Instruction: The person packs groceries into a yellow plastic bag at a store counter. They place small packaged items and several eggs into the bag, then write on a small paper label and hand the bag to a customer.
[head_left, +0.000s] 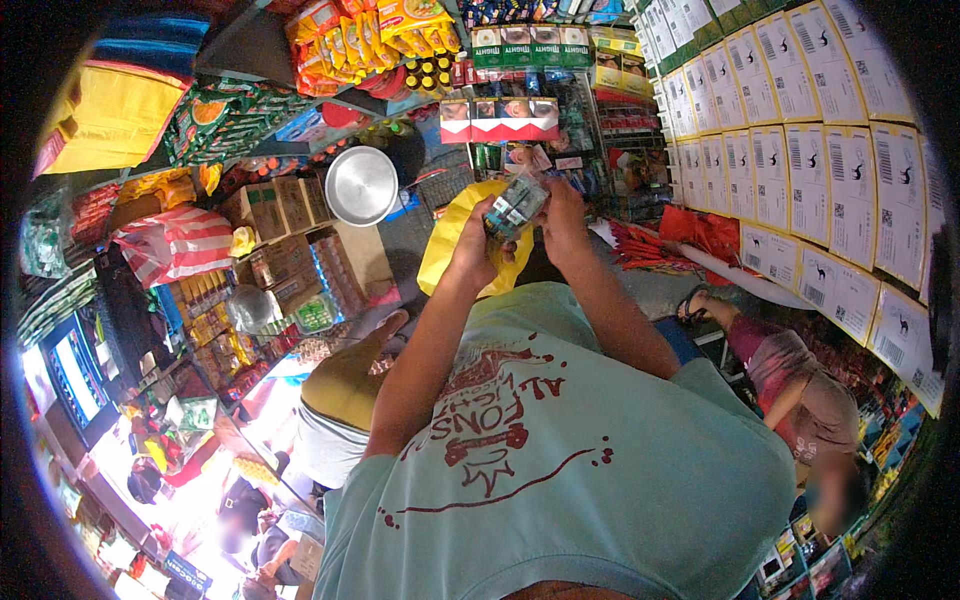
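Observation:
Both my hands hold a small clear plastic-wrapped pack (516, 204) with dark contents and white labels, in front of my chest. My left hand (476, 244) grips its lower left side, thumb along the edge. On the right side, my right hand (562, 221) has its fingers against the pack. A yellow plastic bag (442, 259) hangs just under and beside my left hand; whether the fingers hold it too, I cannot tell. Directly beyond the hands is a rack with cigarette packs (499, 120) in rows.
A round metal basin (362, 186) lies left of the yellow bag. Cardboard boxes (281, 210) and a striped plastic bag (176, 241) are further left. Cartons (795, 169) line the right side. One person (795, 390) is at the right; another (337, 405) is close at my left.

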